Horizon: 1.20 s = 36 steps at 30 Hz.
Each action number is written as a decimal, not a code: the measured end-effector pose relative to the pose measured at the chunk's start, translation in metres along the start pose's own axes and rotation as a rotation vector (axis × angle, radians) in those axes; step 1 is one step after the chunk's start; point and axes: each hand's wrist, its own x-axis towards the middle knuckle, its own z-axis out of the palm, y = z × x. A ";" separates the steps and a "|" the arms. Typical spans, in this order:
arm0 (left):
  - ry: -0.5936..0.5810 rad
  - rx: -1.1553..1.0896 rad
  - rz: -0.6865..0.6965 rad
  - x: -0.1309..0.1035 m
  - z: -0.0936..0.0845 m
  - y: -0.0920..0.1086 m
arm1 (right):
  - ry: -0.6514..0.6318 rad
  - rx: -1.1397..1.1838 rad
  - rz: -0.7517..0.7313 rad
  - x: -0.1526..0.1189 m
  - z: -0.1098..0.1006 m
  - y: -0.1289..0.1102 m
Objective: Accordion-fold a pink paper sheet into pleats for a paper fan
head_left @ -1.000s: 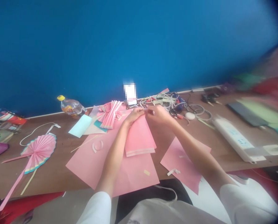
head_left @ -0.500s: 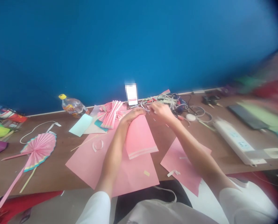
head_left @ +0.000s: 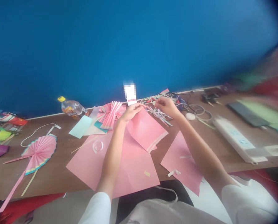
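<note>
My left hand grips the top of a pink sheet of paper with white strips along its lower edge. The sheet is tilted above a larger pink sheet lying on the table. To the right, my right hand is closed in a pinch near the sheet's top corner, over a heap of thin paper strips. Whatever its fingertips hold is too small to make out. A pleated pink paper piece rests just left of my left hand.
A pleated pink fan lies at left, near a bottle with a yellow cap. A lit phone leans at the blue wall. Another pink sheet, a power strip and a dark flat device are at right.
The held pink sheet has swung its lower edge to the right and turned. My right hand has moved slightly right, and the strip heap beneath it shows more.
</note>
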 end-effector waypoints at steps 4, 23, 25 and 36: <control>-0.017 0.031 -0.005 -0.001 0.000 -0.002 | -0.006 0.038 0.032 0.000 0.008 0.008; -0.356 0.263 -0.250 -0.001 -0.019 -0.058 | -0.353 -1.045 0.047 -0.016 0.050 0.032; -0.330 0.301 -0.263 0.001 -0.021 -0.065 | -0.333 -1.124 0.070 -0.018 0.056 0.027; -0.306 0.205 -0.205 0.007 -0.020 -0.068 | -0.154 -1.101 0.116 -0.011 0.040 0.025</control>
